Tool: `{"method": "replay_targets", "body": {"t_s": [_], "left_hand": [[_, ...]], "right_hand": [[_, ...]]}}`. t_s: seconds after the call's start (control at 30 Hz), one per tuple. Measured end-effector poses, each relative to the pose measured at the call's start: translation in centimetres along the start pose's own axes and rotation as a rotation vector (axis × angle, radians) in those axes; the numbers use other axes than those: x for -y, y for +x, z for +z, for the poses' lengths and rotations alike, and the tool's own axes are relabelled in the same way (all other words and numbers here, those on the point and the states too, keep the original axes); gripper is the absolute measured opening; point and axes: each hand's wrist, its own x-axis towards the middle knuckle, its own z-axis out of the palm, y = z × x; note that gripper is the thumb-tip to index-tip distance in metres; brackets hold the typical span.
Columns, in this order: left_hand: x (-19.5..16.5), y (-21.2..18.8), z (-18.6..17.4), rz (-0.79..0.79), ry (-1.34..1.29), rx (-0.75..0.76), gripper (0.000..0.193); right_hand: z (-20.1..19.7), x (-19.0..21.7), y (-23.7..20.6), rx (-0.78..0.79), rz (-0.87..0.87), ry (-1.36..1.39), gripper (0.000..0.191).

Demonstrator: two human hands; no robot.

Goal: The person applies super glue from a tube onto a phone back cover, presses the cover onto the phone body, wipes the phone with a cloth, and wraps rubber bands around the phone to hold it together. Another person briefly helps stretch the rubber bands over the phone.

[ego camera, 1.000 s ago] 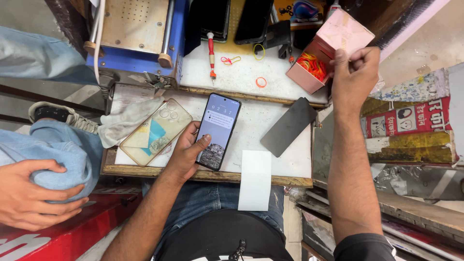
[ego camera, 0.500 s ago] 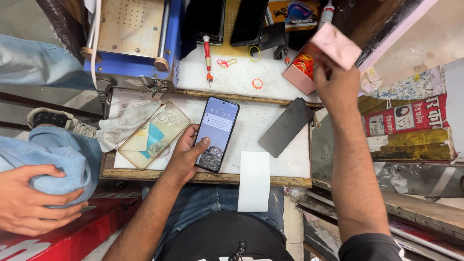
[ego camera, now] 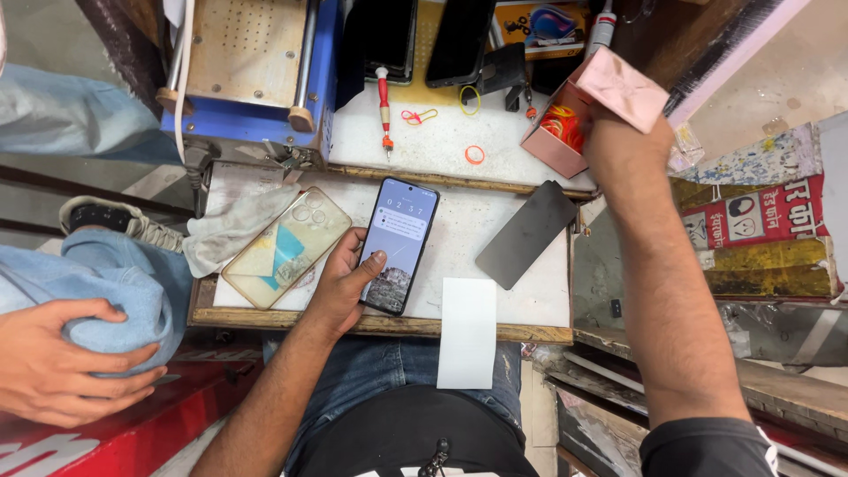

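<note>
My left hand [ego camera: 343, 281] holds a black smartphone [ego camera: 399, 244] flat on the white worktop, thumb on its lit screen. My right hand [ego camera: 624, 143] is stretched to the far right of the bench, gripping the raised lid of a small pink box [ego camera: 563, 128] that holds orange rubber bands. A clear phone case [ego camera: 284, 246] lies left of the phone. A dark glass sheet [ego camera: 526, 234] lies to the phone's right, and a white paper strip [ego camera: 467, 331] hangs over the front edge.
A blue and wooden machine [ego camera: 247, 71] stands at the back left, with a grey cloth [ego camera: 231, 231] below it. A red screwdriver [ego camera: 384, 108], loose rubber bands and dark phones lie at the back. Another person's hand [ego camera: 62, 358] rests on a knee at left.
My right hand has moved with the pink box lid a little up and left toward the back of the bench. The left hand and phone have stayed in place.
</note>
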Motion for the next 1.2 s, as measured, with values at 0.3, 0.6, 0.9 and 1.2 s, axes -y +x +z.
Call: {"method": "replay_targets", "body": {"t_s": [0.3,0.6,0.9,1.2], "left_hand": [[0.4,0.1,-0.6,0.01,-0.022,-0.013,0.037],[0.5,-1.1,-1.6,0.136,-0.065,-0.033,0.043],[0.4,-2.1,-3.0,0.213,0.034,-0.105,0.046],[0.2,-2.4,-2.6,0.184,0.136,-0.137,0.041]], "right_hand": [[-2.4,1.5,-6.0,0.005,-0.448,-0.3,0.014],[7.2,2.4,-15.3,0.407,-0.381,-0.14,0.02],[6.1,2.0,-16.0,0.281,-0.401,-0.099,0.028],[5.0,3.2,-20.8,0.396,-0.604,-0.075,0.013]]}}
